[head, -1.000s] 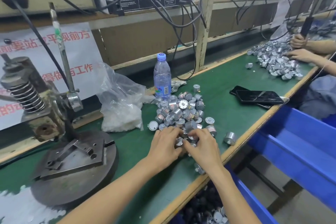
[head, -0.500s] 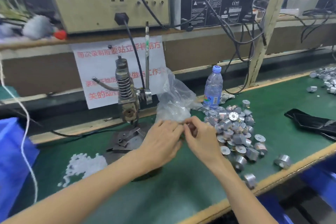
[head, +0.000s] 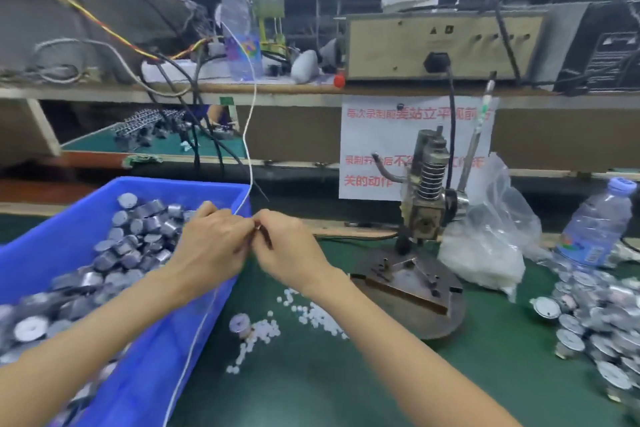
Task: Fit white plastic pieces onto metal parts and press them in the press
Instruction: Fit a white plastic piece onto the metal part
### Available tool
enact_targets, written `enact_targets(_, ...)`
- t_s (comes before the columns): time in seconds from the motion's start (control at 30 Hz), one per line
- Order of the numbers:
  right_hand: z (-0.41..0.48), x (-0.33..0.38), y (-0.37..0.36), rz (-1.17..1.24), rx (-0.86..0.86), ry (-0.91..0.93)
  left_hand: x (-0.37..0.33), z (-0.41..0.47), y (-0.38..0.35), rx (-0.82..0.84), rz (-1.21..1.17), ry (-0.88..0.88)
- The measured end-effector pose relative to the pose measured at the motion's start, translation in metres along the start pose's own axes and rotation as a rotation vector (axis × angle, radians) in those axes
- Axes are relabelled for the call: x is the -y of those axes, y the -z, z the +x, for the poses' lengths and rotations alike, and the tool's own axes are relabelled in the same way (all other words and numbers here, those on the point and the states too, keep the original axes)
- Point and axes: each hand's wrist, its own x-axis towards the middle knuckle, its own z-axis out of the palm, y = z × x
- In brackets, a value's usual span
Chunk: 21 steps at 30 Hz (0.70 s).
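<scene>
Metal part (head: pixel 258 227) mostly hidden, pinched btwn left hand (head: pixel 211 246) + right hand (head: pixel 287 250) fingertips | white piece: can't tell | press (head: pixel 420 218) near bench back edge

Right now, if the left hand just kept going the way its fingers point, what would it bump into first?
The left hand points right, fingertips already meeting the right hand over a small part, so it would hit that first. Beyond it, probably the press, though depth is unclear.

Green mat (head: pixel 346 385) covers the workbench, a wooden shelf (head: pixel 277 90) runs along behind it with cables draped over, and a white notice (head: pixel 377 149) hangs below.
</scene>
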Motion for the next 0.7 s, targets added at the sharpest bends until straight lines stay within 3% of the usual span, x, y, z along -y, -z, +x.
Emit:
enact_targets(0.13,0.05,0.025,-0.046,-0.104,0.163,0.044,0.056,-0.037,-0.003,0.133,0.065,0.264)
enact_targets(0.27,0.082,0.036,-0.082,-0.181,0.304,0.091,0.105,-0.067,-0.016,0.418,0.207,0.503)
enact_targets(0.47,0.113,0.023,-0.115,-0.304,0.506,-0.015,0.151,-0.093,-0.044,0.669,0.314,0.618)
enact_targets(0.7,0.155,0.002,-0.149,-0.485,0.608,-0.064,0.175,-0.097,-0.079,0.713,0.315,0.662)
